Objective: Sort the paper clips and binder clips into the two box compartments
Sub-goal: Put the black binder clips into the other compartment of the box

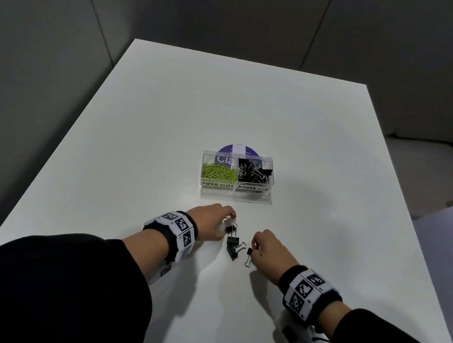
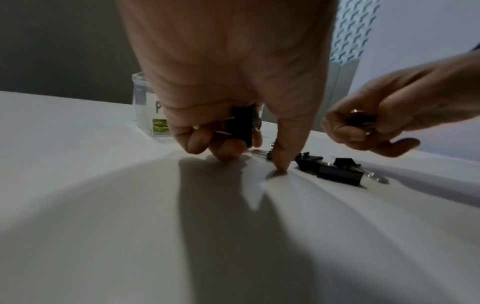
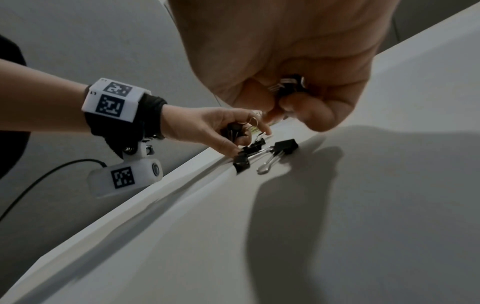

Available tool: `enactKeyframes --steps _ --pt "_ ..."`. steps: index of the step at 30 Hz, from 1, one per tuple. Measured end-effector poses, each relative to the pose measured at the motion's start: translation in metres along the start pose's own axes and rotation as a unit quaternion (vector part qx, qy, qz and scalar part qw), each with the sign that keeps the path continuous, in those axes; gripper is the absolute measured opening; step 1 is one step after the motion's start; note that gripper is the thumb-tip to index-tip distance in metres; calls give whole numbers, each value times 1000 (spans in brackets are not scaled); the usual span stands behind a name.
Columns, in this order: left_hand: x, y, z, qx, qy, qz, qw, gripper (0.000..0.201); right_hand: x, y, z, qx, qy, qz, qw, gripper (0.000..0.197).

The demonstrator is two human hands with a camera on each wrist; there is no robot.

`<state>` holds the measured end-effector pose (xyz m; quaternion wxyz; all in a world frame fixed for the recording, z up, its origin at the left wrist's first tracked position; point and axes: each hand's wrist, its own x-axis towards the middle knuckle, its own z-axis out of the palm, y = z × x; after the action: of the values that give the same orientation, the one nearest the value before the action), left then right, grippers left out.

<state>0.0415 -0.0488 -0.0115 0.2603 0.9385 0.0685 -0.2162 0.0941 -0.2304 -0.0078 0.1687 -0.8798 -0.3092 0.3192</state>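
Observation:
A clear two-compartment box stands mid-table, with green paper clips in the left part and black binder clips in the right. Several loose black binder clips lie between my hands. My left hand holds a binder clip in its curled fingers, and one fingertip touches the table by the loose clips. My right hand grips a binder clip in its curled fingers, just above another clip that lies on the table.
A round purple label lies under the back of the box. The white table ends near my body, and grey walls stand around it. Wrist bands with black-and-white markers sit on both arms.

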Motion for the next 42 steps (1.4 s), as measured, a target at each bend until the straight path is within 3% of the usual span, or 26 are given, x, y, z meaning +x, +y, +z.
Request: enactKeyframes --steps 1,6,14,18,21,23,26,29,35,42 --pt "1 0 0 18 -10 3 1000 40 0 1 0 8 3 16 1000 4" --pt "8 6 -5 130 -24 15 991 39 2 8 7 -35 -7 74 997 35" --pt "8 6 -4 212 -1 41 976 34 10 3 9 -39 -16 37 998 11" --pt "3 7 1 235 21 62 970 26 5 6 19 -50 9 -8 999 18" --pt "4 3 2 233 -14 51 971 29 2 6 22 -22 44 -13 999 17" --pt "5 3 1 205 -11 33 978 29 2 6 21 -64 21 -23 997 18" --pt "5 5 -7 133 16 -8 991 26 4 5 17 -140 -15 -24 990 17" --pt "5 6 -14 83 54 -11 995 26 8 4 11 -143 -19 -45 988 19" --pt "6 11 -12 59 -15 26 998 30 -1 -2 3 -105 -30 -117 987 29" --pt "5 17 -14 209 -72 92 971 44 -3 -12 4 -221 -89 -178 955 45"
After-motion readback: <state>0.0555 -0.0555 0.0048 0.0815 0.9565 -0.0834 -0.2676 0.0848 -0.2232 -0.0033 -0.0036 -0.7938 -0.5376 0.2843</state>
